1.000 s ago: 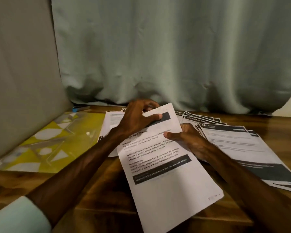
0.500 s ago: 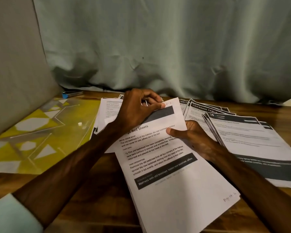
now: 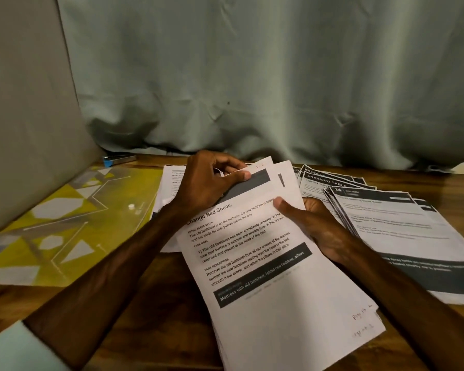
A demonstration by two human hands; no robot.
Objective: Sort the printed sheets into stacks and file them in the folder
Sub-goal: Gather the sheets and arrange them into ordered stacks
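left hand (image 3: 209, 183) fingers (image 3: 240, 175) pinch the top edge of the white printed-sheet bundle (image 3: 273, 285), likely to peel off one page. right hand (image 3: 316, 228) cradles it, thumb clamping. Bundle sits over the wooden bench (image 3: 16, 301); sorted stacks (image 3: 386, 226) to the right, yellow patterned folder (image 3: 54, 226) to the left.

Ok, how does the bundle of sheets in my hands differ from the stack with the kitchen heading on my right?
The held bundle is gripped by the left hand at its top and the right hand at its side; the kitchen stack lies flat on the table. The held bundle's top page reads Change Bed Sheets; the kitchen stack's reads Kitchen. Both are white printed sheets with dark bands, edges fanned.
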